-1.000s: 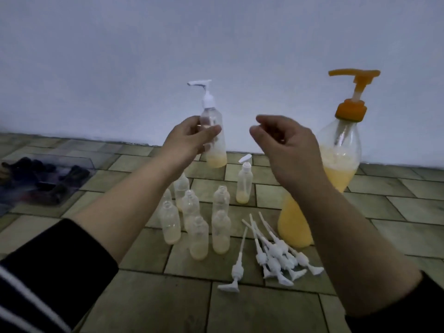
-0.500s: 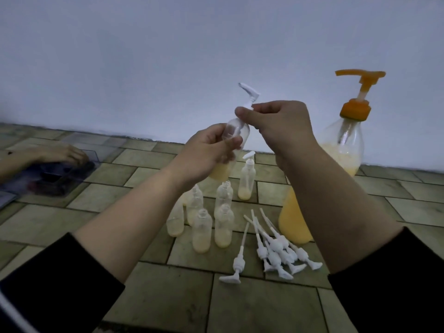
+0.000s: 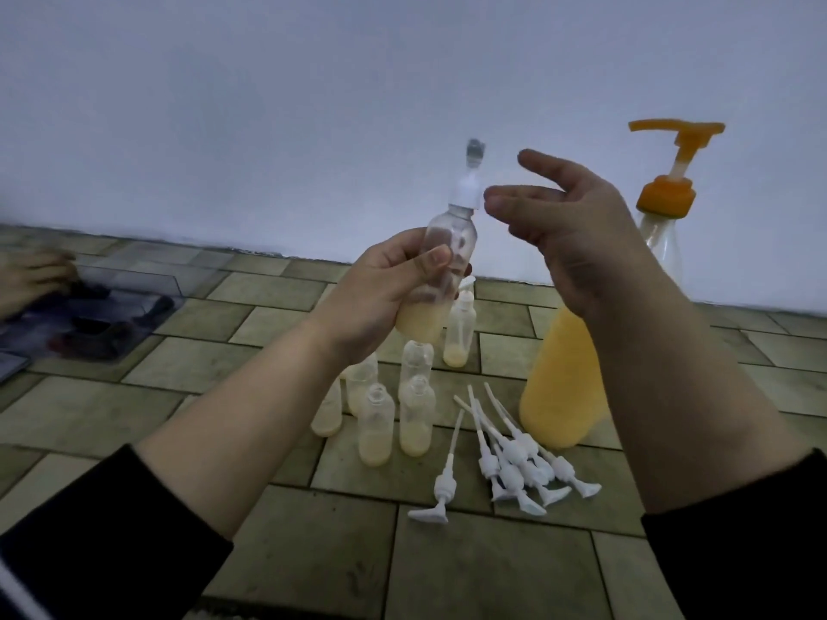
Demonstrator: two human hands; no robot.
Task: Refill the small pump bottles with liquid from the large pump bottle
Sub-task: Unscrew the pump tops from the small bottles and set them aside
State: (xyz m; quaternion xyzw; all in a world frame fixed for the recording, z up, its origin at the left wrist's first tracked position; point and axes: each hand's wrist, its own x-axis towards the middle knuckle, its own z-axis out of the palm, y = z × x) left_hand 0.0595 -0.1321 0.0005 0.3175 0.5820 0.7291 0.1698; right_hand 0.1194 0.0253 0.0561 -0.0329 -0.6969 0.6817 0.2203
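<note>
My left hand [image 3: 385, 297] grips a small clear bottle [image 3: 441, 270] held upright in the air, with a little yellow liquid at its bottom and a white pump head [image 3: 467, 185] on its neck. My right hand [image 3: 577, 234] hovers just right of the pump head, fingers spread, holding nothing. The large pump bottle [image 3: 568, 382] of orange-yellow liquid, with an orange pump [image 3: 671, 172], stands on the tiled floor behind my right forearm. Several small uncapped bottles [image 3: 396, 418] stand below my left hand. One small capped bottle [image 3: 461, 328] stands behind them.
A pile of loose white pump heads [image 3: 514, 458] with dip tubes lies on the floor tiles [image 3: 492, 566] in front of the large bottle. At the far left another person's hand [image 3: 31, 279] reaches into a clear tray [image 3: 134, 279] of dark items. A pale wall rises behind.
My right hand has let go of the pump head and opened, drawing slightly to the right. The held bottle has come from tilted to upright in my left hand.
</note>
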